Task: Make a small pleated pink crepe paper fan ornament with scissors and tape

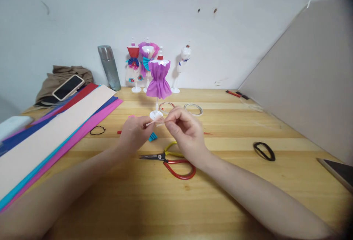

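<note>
Between my hands is a small piece of pale pink crepe paper (156, 121), pinched at both ends. My left hand (134, 131) is closed on its left end, thumb against fingers. My right hand (187, 133) pinches the other end between thumb and forefinger. Just behind stands a miniature dress form (159, 80) in a gathered purple paper dress, its round white base partly hidden by the paper and fingers. Below my hands lie scissors (165, 158) with one yellow and one red handle, partly under my right hand. A folded blue paper piece (152, 136) rests on the table between them.
Long crepe paper strips (60, 126) cover the table's left side. Behind them are a phone (68, 87) and a bottle (109, 67). More dress forms (133, 63) stand by the wall. Tape rolls (193, 109) lie behind my right hand; a black hair tie (264, 151) lies right.
</note>
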Tool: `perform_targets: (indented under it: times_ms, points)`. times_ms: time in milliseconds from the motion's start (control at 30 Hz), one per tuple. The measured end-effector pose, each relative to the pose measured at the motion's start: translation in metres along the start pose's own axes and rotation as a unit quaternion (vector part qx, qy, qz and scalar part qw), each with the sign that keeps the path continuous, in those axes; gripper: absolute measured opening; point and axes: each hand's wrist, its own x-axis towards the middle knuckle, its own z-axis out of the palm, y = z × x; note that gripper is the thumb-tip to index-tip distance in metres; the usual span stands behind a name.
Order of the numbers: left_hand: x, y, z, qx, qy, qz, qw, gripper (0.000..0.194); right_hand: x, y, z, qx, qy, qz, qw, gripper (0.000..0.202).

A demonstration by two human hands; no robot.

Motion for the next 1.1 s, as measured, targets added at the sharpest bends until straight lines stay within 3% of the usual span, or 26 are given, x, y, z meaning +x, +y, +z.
perform_targets:
  times_ms: [100, 167, 267, 433, 567, 633, 733, 900, 1000, 1100]
  points:
    - [0.001, 0.007, -0.002, -0.160, -0.018, -0.096, 0.982, 0.028, -0.002, 0.007, 0.001, -0.030, 0.099, -0.038, 0.994, 0.012]
    - [0.000, 0.012, -0.003, -0.244, -0.027, -0.137, 0.960, 0.025, -0.004, 0.013, 0.001, -0.067, 0.118, -0.079, 0.988, 0.011]
    - [-0.002, 0.019, -0.003, -0.289, -0.030, -0.154, 0.944, 0.021, -0.007, 0.022, -0.003, -0.141, 0.091, -0.166, 0.972, 0.011]
    - [-0.005, 0.027, -0.006, -0.316, -0.037, -0.157, 0.935, 0.020, -0.005, 0.026, -0.014, -0.224, -0.024, -0.252, 0.941, 0.014]
    - [-0.008, 0.032, -0.005, -0.363, -0.066, -0.176, 0.913, 0.017, -0.005, 0.023, -0.012, -0.234, 0.000, -0.317, 0.919, 0.020]
    - [-0.010, 0.033, -0.005, -0.376, -0.082, -0.178, 0.905, 0.020, -0.007, 0.019, -0.008, -0.206, 0.028, -0.275, 0.939, 0.019]
    - [-0.009, 0.030, -0.005, -0.370, -0.097, -0.173, 0.908, 0.026, -0.005, 0.010, -0.004, -0.139, 0.043, -0.142, 0.979, 0.011]
    - [-0.003, 0.018, -0.006, -0.240, -0.110, -0.133, 0.955, 0.034, 0.013, -0.002, -0.018, -0.072, -0.084, -0.017, 0.994, 0.011]
    - [-0.002, 0.015, -0.008, -0.129, -0.145, -0.064, 0.979, 0.033, 0.021, -0.001, -0.025, -0.059, -0.141, 0.056, 0.987, 0.011]
    - [-0.005, 0.017, -0.009, -0.019, -0.142, 0.010, 0.990, 0.028, 0.022, 0.002, -0.024, -0.060, -0.183, 0.105, 0.976, 0.012]
